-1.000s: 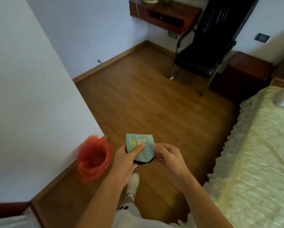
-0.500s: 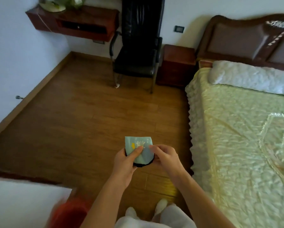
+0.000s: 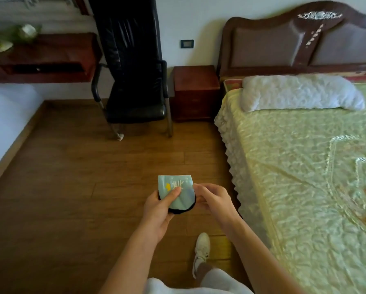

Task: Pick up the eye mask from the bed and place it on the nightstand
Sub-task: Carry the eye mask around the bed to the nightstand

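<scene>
I hold a folded light-blue eye mask [image 3: 181, 194] with a black edge and a yellow mark in front of me, above the wooden floor. My left hand [image 3: 158, 209] grips it from below with the thumb on its face. My right hand [image 3: 214, 200] pinches its right edge. The dark wooden nightstand [image 3: 196, 81] stands far ahead against the wall, between a black chair and the bed [image 3: 305, 166]. Its top looks bare.
A black office chair [image 3: 133, 81] stands left of the nightstand. A wall-mounted wooden shelf [image 3: 46, 58] with a plant is at the far left. The bed with a white pillow [image 3: 301, 92] fills the right side. My white shoe [image 3: 201, 249] is on the floor.
The view has swung right and forward: the red bin and white wall have left the frame, and the nightstand and bed now lie ahead. Both hands keep hold of the mask.
</scene>
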The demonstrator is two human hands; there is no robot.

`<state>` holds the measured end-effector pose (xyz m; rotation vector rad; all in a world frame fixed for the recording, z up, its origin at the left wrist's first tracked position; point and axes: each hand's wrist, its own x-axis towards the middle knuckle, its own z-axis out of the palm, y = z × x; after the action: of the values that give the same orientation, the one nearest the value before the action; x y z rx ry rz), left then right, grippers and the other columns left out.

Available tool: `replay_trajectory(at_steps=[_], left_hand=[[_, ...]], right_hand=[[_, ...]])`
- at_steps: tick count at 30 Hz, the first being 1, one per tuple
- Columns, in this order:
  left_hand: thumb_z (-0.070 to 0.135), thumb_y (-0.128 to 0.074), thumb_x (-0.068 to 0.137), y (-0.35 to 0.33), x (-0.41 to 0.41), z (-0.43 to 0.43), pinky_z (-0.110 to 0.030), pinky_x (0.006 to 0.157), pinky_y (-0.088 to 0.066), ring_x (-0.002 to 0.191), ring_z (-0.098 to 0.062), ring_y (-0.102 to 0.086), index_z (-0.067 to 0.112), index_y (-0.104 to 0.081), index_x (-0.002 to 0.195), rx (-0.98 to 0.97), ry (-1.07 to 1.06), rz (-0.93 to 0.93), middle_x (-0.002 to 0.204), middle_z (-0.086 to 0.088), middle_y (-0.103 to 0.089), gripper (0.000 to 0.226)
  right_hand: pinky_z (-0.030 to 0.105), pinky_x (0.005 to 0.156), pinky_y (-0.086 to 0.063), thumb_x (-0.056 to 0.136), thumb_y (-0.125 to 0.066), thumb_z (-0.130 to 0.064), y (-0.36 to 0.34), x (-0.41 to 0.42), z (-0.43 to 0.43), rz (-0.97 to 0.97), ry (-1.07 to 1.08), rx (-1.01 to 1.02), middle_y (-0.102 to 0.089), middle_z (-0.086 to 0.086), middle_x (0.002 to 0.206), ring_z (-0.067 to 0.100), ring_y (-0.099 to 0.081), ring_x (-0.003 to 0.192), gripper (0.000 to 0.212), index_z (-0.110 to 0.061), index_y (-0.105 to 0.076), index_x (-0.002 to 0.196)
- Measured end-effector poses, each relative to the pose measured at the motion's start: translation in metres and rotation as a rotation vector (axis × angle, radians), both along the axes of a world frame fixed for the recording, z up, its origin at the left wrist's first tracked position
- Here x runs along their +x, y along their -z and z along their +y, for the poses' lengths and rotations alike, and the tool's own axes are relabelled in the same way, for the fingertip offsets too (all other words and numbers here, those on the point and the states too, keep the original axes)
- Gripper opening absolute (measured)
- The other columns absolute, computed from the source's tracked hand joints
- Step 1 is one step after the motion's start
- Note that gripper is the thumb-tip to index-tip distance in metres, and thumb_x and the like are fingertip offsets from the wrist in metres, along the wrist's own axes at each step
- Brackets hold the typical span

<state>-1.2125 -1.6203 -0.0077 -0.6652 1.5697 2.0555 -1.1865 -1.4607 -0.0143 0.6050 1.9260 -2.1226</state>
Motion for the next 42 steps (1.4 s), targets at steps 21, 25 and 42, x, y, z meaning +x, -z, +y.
replay_trajectory(at_steps=[21, 25, 42], left_hand=[[0.013, -0.072, 0.084, -0.012, -0.344, 0.152, -0.044, 0.087, -0.057, 0.106, -0.03, -0.068, 0.012, -0.065, 0.111, 0.031, 0.056, -0.017, 0.111, -0.015, -0.072, 0.028], [0.013, -0.073, 0.084, -0.001, -0.427, 0.164, -0.042, 0.083, -0.058, 0.104, -0.028, -0.068, 0.013, -0.064, 0.113, 0.038, 0.074, -0.013, 0.11, -0.013, -0.072, 0.03], [0.013, -0.07, 0.087, -0.007, -0.744, 0.212, -0.04, 0.082, -0.057, 0.108, -0.028, -0.067, 0.015, -0.066, 0.113, 0.062, 0.126, -0.017, 0.114, -0.012, -0.071, 0.027]], right_hand=[[0.043, 0.089, -0.062, 0.092, -0.069, -0.034, 0.006, -0.339, 0.152, 0.008, 0.051, -0.058, -0.08, 0.011, 0.103, 0.021, -0.077, 0.096, 0.032, -0.007, -0.075, 0.109], [0.043, 0.09, -0.062, 0.092, -0.069, -0.034, 0.014, -0.418, 0.164, -0.002, 0.071, -0.026, -0.08, 0.01, 0.102, 0.021, -0.077, 0.095, 0.031, -0.008, -0.076, 0.108], [0.045, 0.09, -0.062, 0.091, -0.067, -0.036, 0.0, -0.727, 0.209, 0.003, 0.142, 0.007, -0.08, 0.01, 0.103, 0.021, -0.077, 0.097, 0.033, -0.01, -0.076, 0.11]])
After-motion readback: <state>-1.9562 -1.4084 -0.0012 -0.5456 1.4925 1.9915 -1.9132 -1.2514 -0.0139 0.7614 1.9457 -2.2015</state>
